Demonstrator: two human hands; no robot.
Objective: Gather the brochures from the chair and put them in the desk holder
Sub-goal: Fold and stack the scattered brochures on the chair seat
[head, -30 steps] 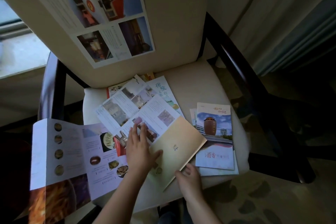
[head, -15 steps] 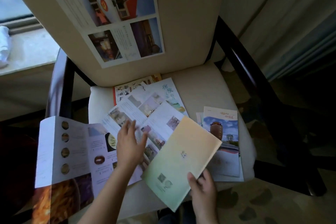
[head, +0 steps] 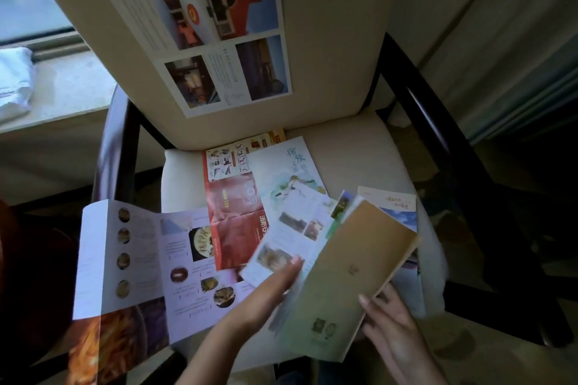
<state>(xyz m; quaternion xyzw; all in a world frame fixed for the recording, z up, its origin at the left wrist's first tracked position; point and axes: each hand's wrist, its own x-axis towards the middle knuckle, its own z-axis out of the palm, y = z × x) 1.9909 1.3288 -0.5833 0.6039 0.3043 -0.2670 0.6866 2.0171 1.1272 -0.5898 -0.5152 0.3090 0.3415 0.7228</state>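
The left hand (head: 272,287) is sliding the white leaflet (head: 291,234) toward three o'clock under the tan booklet (head: 347,278), uncovering the red brochure (head: 234,209).

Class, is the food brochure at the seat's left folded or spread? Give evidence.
Spread: the food brochure shows several panels side by side, creases between, overhanging the seat.

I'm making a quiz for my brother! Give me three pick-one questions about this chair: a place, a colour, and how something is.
1. Where is the big photo sheet? A) leaning on the chair back B) on the floor C) on the windowsill
2. The booklet in the right hand is: A) tan B) purple C) black
3. The food brochure is: A) rolled up B) unfolded C) torn in half
1 A: it stands against the backrest. 2 A: its cover looks tan. 3 B: its panels spread past the seat edge.
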